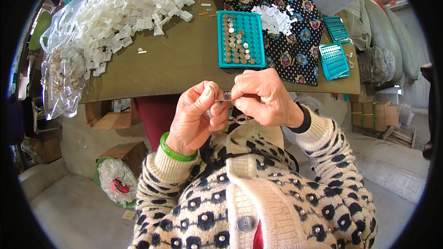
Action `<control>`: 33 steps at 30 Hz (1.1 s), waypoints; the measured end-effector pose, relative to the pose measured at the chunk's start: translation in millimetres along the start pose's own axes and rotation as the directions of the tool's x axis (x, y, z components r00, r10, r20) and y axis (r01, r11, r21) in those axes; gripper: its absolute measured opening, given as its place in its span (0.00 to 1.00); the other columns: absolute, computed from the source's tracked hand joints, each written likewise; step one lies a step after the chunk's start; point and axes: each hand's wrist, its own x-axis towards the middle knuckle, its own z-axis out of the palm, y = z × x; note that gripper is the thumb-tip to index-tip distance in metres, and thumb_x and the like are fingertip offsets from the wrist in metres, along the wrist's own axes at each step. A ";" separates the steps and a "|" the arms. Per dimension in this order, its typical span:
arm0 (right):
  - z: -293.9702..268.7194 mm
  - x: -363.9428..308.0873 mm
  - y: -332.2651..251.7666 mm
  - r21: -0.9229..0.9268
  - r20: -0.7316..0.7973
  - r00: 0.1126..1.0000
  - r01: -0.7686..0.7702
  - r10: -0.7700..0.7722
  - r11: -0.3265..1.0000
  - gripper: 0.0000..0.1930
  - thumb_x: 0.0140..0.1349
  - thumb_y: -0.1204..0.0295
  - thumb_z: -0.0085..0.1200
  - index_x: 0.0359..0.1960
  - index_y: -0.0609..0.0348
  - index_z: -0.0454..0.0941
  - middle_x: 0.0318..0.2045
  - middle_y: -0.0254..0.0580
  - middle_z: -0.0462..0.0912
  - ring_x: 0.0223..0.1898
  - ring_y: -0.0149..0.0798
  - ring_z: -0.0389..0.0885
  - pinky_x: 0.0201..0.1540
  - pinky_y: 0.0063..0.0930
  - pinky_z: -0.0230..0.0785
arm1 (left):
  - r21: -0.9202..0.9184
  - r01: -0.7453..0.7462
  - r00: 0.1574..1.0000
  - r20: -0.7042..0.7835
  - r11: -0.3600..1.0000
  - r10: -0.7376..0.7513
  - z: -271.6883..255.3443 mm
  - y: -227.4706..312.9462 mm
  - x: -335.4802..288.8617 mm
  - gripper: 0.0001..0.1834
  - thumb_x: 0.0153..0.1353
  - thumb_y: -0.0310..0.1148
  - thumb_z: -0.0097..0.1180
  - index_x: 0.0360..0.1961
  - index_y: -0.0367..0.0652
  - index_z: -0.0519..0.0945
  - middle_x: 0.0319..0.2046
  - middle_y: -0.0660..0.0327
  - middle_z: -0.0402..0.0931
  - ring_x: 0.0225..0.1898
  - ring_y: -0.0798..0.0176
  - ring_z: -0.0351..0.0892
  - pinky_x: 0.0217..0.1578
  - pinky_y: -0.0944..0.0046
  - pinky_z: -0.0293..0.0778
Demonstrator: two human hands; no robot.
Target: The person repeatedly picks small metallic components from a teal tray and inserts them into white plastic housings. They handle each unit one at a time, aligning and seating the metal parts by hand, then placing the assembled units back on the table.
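Just off the table's near edge, my two hands meet with their fingertips pinched together. Between my left hand (190, 116) and my right hand (264, 96) is a small thin piece (223, 100), brownish along its lower edge; its kind is too small to make out. Both hands grip it, one at each end. Right beyond my fingers lies a teal tray (255, 37) with rows of small pockets. Round coin-like discs (232, 44), mostly brownish and a few silvery, fill part of its left and lower pockets.
Small translucent plastic pieces (134, 9) are heaped at the table's left, beside a clear plastic bag (64, 80). White tags (275, 20) lie on a dark patterned cloth (300, 57). More teal trays (333, 60) sit at the right edge. A lined basket (115, 184) stands on the floor.
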 end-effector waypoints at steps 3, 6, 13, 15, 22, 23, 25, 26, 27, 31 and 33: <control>0.8 -4.6 -2.3 0.054 -0.008 0.994 -0.105 0.105 0.993 0.03 0.47 0.83 0.52 0.22 0.62 0.76 0.16 0.39 0.72 0.19 0.36 0.71 0.22 0.29 0.60 | 0.209 -0.033 0.993 -0.106 0.977 0.056 2.1 -0.2 -5.7 0.10 0.67 0.37 0.57 0.36 0.41 0.74 0.23 0.65 0.71 0.18 0.72 0.63 0.18 0.73 0.59; 2.2 -4.5 -2.9 0.038 -0.012 0.998 -0.064 0.064 0.997 0.03 0.47 0.82 0.52 0.22 0.62 0.76 0.16 0.39 0.71 0.18 0.39 0.70 0.21 0.31 0.58 | 0.351 -0.055 0.990 -0.099 0.935 0.096 4.1 0.0 -8.1 0.11 0.64 0.35 0.60 0.36 0.37 0.76 0.23 0.62 0.73 0.18 0.71 0.65 0.18 0.71 0.61; 10.9 -7.4 -18.6 -0.137 -0.208 0.974 0.063 -0.090 0.989 0.10 0.51 0.84 0.58 0.36 0.61 0.77 0.28 0.41 0.78 0.30 0.45 0.78 0.35 0.34 0.68 | 0.217 -0.086 0.988 -0.104 0.972 0.110 6.0 0.8 -8.6 0.07 0.66 0.33 0.58 0.35 0.40 0.76 0.25 0.63 0.76 0.19 0.73 0.66 0.19 0.73 0.59; 15.1 -6.3 -21.7 -0.206 -0.201 0.961 0.148 -0.190 0.967 0.12 0.51 0.85 0.59 0.39 0.63 0.77 0.31 0.44 0.78 0.32 0.46 0.78 0.35 0.34 0.70 | 0.245 -0.088 0.990 -0.082 0.966 0.111 5.4 0.0 -10.2 0.07 0.66 0.32 0.58 0.36 0.40 0.76 0.25 0.62 0.77 0.20 0.72 0.68 0.19 0.73 0.61; 22.5 1.8 -32.4 -0.172 -0.232 0.959 0.123 -0.161 0.977 0.10 0.54 0.88 0.57 0.37 0.64 0.76 0.32 0.47 0.79 0.29 0.44 0.79 0.32 0.29 0.73 | -0.034 0.005 0.997 0.081 0.999 -0.002 10.1 11.0 -6.8 0.09 0.63 0.31 0.61 0.37 0.38 0.77 0.27 0.59 0.77 0.21 0.69 0.71 0.21 0.69 0.65; 22.1 3.2 -33.1 -0.111 -0.224 0.968 0.090 -0.114 0.990 0.10 0.55 0.88 0.56 0.37 0.64 0.76 0.32 0.47 0.79 0.29 0.44 0.79 0.31 0.29 0.72 | 0.116 -0.047 0.998 0.041 0.992 0.043 13.3 16.5 -6.9 0.08 0.63 0.31 0.61 0.37 0.38 0.77 0.27 0.61 0.77 0.23 0.71 0.72 0.23 0.71 0.67; 19.6 4.1 -34.0 -0.026 -0.206 0.977 0.057 -0.061 0.998 0.08 0.58 0.87 0.55 0.37 0.63 0.75 0.29 0.45 0.78 0.26 0.38 0.77 0.29 0.26 0.70 | 0.400 -0.132 0.989 -0.012 0.907 0.150 20.1 32.8 -9.9 0.06 0.63 0.29 0.61 0.37 0.37 0.79 0.27 0.63 0.78 0.25 0.73 0.74 0.27 0.74 0.69; 19.0 3.8 -33.9 0.027 -0.168 0.986 0.000 0.005 1.000 0.08 0.58 0.87 0.55 0.38 0.63 0.74 0.29 0.45 0.78 0.26 0.38 0.77 0.29 0.27 0.70 | 0.613 -0.195 0.961 -0.038 0.765 0.275 23.1 42.1 -9.9 0.06 0.62 0.28 0.62 0.38 0.36 0.81 0.29 0.64 0.79 0.27 0.74 0.75 0.30 0.75 0.71; 17.2 2.7 -34.0 0.087 -0.142 0.988 -0.050 0.062 0.995 0.09 0.58 0.87 0.55 0.38 0.63 0.74 0.28 0.45 0.77 0.26 0.39 0.77 0.29 0.28 0.70 | 0.757 -0.250 0.911 -0.027 0.604 0.411 24.9 49.9 -5.2 0.07 0.61 0.27 0.63 0.38 0.35 0.81 0.31 0.65 0.80 0.28 0.75 0.75 0.30 0.73 0.72; 17.8 -0.3 -30.5 0.252 -0.113 0.962 -0.214 0.248 0.944 0.04 0.65 0.82 0.53 0.39 0.63 0.73 0.21 0.35 0.77 0.22 0.23 0.70 0.25 0.19 0.64 | 0.916 -0.143 0.656 0.371 -0.375 0.657 9.1 100.7 40.6 0.05 0.55 0.24 0.64 0.33 0.36 0.82 0.28 0.63 0.78 0.26 0.70 0.73 0.31 0.70 0.70; 18.2 -0.8 -28.5 0.270 -0.109 0.962 -0.215 0.251 0.939 0.04 0.65 0.82 0.53 0.39 0.63 0.72 0.20 0.34 0.76 0.22 0.22 0.69 0.26 0.18 0.63 | 0.712 0.063 0.616 0.523 -0.699 0.589 -5.8 119.0 62.5 0.08 0.53 0.29 0.65 0.33 0.39 0.80 0.28 0.58 0.75 0.31 0.55 0.75 0.35 0.59 0.71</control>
